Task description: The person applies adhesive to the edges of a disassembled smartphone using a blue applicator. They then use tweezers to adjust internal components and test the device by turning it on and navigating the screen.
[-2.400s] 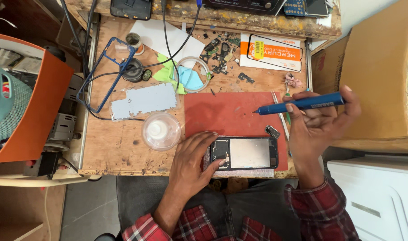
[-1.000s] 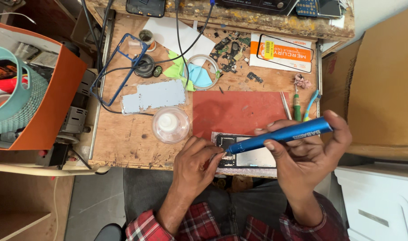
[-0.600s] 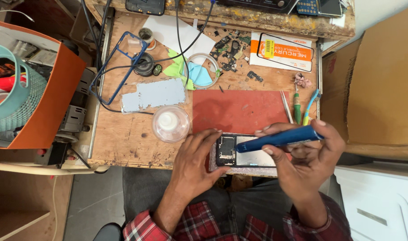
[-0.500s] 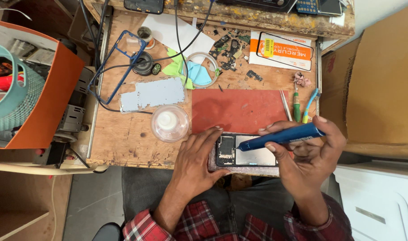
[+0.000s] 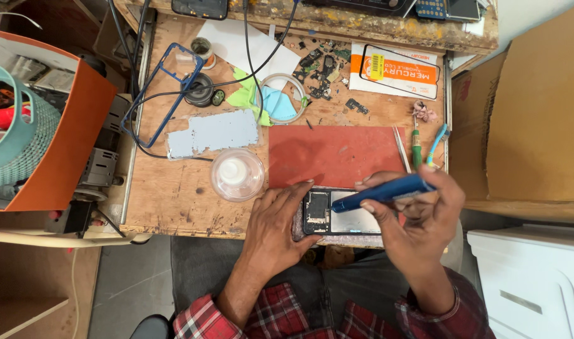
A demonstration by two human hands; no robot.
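Note:
An opened phone (image 5: 346, 215) with its back off lies at the near edge of the wooden workbench (image 5: 174, 194), partly on a red mat (image 5: 334, 154). My left hand (image 5: 277, 226) grips the phone's left end and holds it flat. My right hand (image 5: 418, 220) is shut on a blue electric screwdriver (image 5: 382, 192), held nearly level. Its tip points left and touches the phone's exposed board near the top.
A clear round lidded tub (image 5: 237, 174) stands left of the phone. A light blue back cover (image 5: 213, 132), a blue phone frame (image 5: 167, 94), cables, tweezers (image 5: 400, 147), small parts and an orange package (image 5: 398, 69) lie farther back. An orange box (image 5: 54, 135) stands left, cardboard (image 5: 538, 107) right.
My right hand has brought the blue screwdriver down from above the mat to the phone, with its tip now on the board. My left hand stays on the phone's left end.

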